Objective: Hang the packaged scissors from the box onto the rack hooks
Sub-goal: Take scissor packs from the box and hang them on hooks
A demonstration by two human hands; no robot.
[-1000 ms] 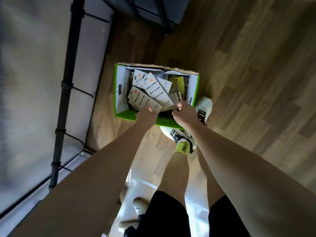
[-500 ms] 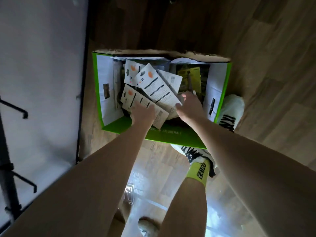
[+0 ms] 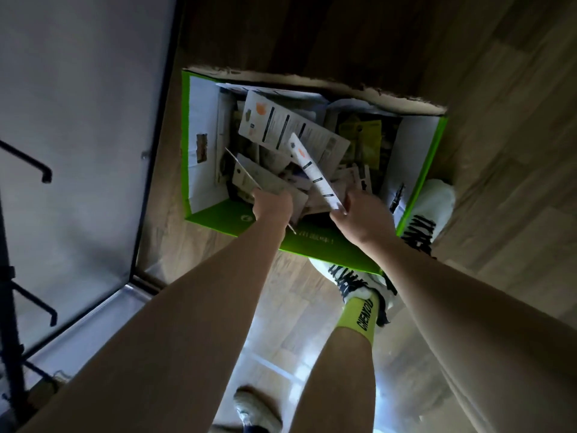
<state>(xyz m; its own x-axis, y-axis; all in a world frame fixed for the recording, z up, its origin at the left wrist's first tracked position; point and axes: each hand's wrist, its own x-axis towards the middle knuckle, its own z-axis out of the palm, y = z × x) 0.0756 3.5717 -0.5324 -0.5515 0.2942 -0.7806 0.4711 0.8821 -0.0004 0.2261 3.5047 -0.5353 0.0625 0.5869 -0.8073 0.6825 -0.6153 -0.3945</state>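
A green cardboard box (image 3: 218, 217) stands open on the wooden floor, holding several white scissor packages and a yellow one (image 3: 363, 135). My left hand (image 3: 273, 206) grips a thin white package (image 3: 242, 171) by its lower end, tilted up out of the pile. My right hand (image 3: 363, 217) pinches another white package (image 3: 312, 171) with an orange mark, lifted edge-on over the box. A larger white package (image 3: 281, 125) lies flat beneath them. The rack's black hooks (image 3: 45, 175) stick out at the far left.
A grey panel (image 3: 78, 135) with a black frame runs along the left, its black post (image 3: 9, 323) and a lower hook (image 3: 51, 314) near me. My feet in white shoes (image 3: 434, 207) stand right against the box's near side.
Both hands have closed on packages and raised them out of the pile. The camera has come closer to the box, and the rack hooks have slid further into view at the left.
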